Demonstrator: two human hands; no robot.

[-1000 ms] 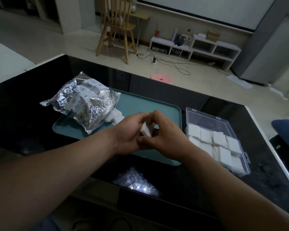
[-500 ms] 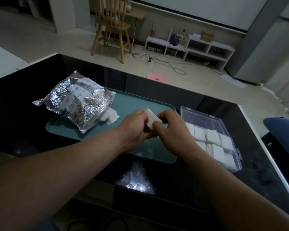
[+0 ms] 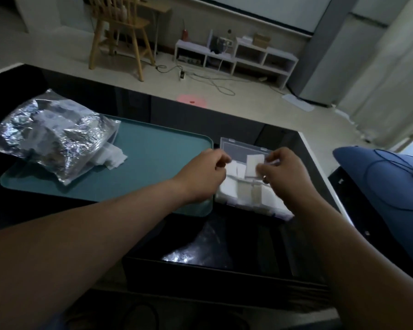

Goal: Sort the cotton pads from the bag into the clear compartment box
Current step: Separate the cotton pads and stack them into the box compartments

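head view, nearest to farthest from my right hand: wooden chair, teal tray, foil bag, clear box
1. Clear plastic compartment box, under right hand
2. Teal tray, leftward
3. Crinkled silver foil bag, far left
4. Wooden chair, across room

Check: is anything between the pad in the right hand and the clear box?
Nothing visible. The right hand pinches the cotton pad directly over the clear box, whose lid is open. The left hand hovers at the box's left side, not under the pad. Compartments below already hold pads.
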